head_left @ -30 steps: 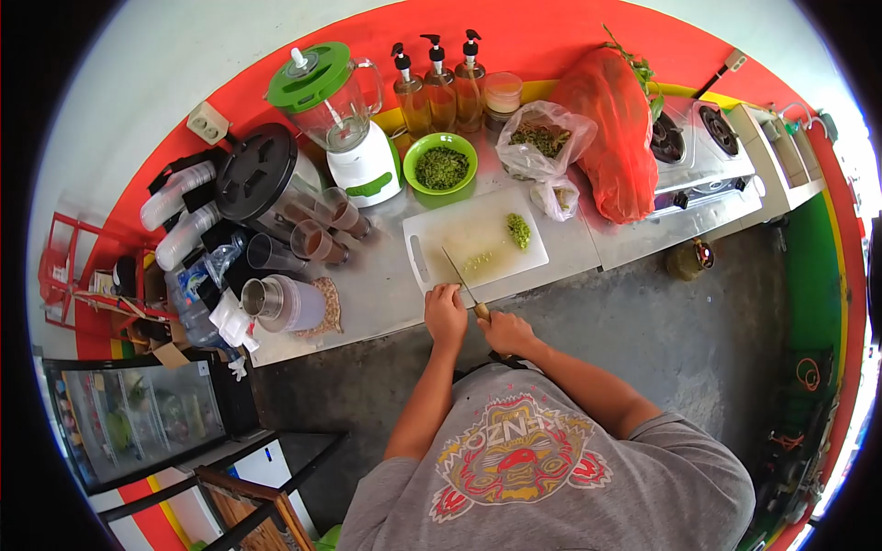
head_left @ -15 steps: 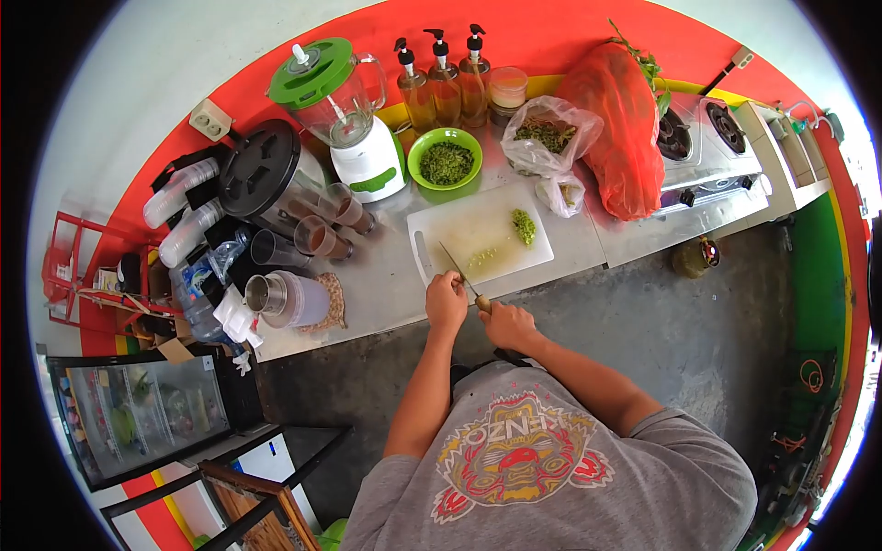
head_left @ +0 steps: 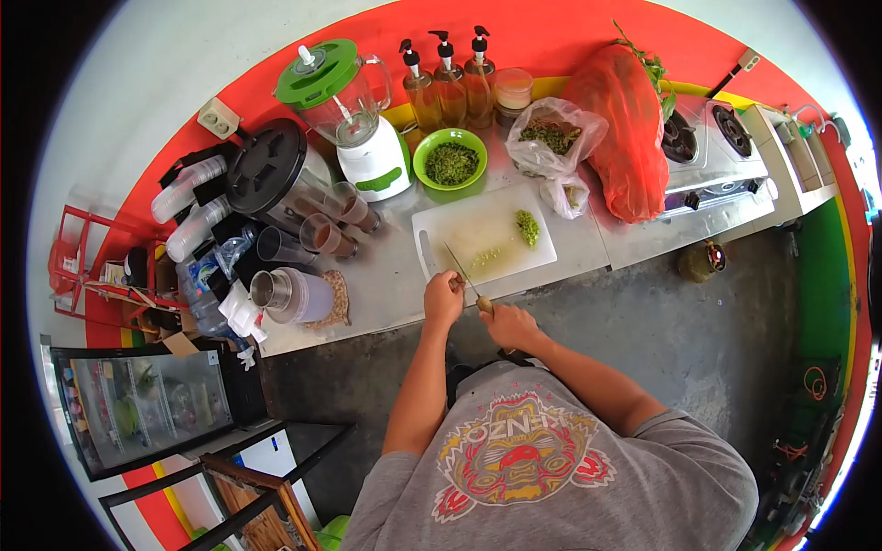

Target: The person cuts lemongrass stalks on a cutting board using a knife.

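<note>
My right hand (head_left: 514,327) is wrapped round the wooden handle of a knife (head_left: 484,304), whose thin blade points up and left over the near edge of a white cutting board (head_left: 441,220). Curled beside the blade, my left hand (head_left: 444,297) has its fingers pressed together; what they pinch is too small to make out. On the board's right side lies a pile of chopped green vegetable (head_left: 527,228). Small pale green bits (head_left: 485,258) are scattered near the blade. Behind the board stands a green bowl (head_left: 450,185) filled with chopped greens.
Left of the board are cups (head_left: 328,236), a jug (head_left: 299,297) and a blender (head_left: 367,156). Pump bottles (head_left: 450,92) line the wall. A clear bag of greens (head_left: 551,138), a red bag (head_left: 625,138) and a gas stove (head_left: 717,165) sit to the right.
The whole view has shifted slightly. Both hands and the knife keep nearly the same pose at the board's near edge, with only slight finger movement in my left hand.
</note>
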`<state>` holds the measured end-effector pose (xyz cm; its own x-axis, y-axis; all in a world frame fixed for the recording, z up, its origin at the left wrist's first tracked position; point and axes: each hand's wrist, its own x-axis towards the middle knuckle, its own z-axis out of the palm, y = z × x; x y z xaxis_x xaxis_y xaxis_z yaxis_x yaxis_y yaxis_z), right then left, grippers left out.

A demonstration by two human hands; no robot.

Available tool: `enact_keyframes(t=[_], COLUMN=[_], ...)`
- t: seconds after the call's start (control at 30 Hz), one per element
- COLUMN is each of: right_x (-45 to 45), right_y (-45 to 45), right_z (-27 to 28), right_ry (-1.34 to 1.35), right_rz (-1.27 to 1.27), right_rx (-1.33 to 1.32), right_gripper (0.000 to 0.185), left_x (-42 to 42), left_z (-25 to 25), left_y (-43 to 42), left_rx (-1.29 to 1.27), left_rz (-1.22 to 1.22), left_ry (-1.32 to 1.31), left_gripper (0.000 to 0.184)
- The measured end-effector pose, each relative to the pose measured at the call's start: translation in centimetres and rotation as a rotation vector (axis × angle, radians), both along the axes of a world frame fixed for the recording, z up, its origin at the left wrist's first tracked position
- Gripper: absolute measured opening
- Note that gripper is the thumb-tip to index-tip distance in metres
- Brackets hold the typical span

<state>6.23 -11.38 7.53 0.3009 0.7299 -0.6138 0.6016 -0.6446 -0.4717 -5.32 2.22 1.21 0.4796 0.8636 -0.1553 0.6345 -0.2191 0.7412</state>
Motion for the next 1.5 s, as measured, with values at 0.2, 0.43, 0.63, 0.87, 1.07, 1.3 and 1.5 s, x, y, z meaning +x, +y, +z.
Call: enact_keyframes(t=[0.2,0.43,0.63,0.87,1.07,1.3,1.5], right_x=[0.6,0.1,0.6,0.9,1.2,1.3,1.1], right_y=[0.0,-0.4,0.9,-0.1,0.4,1.2,0.0], right_z=[-1.6,-1.6,0.3,-1.9,-2.2,-2.6,-2.9], right_ry=[-0.02,0.0,0.051,0.01,0.11,0.08,0.149], right_rz=[0.005,-0.017,0.0,0.043,0.044,0.05,0.061], right_rx=[0.02,0.007,0.003,-0.027,0.01,0.026,0.01], right_gripper=[0.055,0.055,0.055,0.056,0.058,0.058,0.059], left_x=[0.0,-0.2,-0.1,-0.1,-0.1,-0.1,-0.1], left_z=[0.8,0.9,1.4,1.1,0.9,-0.2,-1.0], left_y=[-0.9,-1.2,-1.4,-1.8,-1.9,-2.1,-2.3], left_rx=[0.024,0.033,0.007,0.028,0.024,0.066,0.121], left_rz=[0.042,0.041,0.084,0.104,0.118,0.154,0.162], left_ry=[0.074,0.099,0.121,0.078,0.089,0.001,-0.067], left_gripper=[0.014,0.015,0.015,0.016,0.018,0.017,0.018])
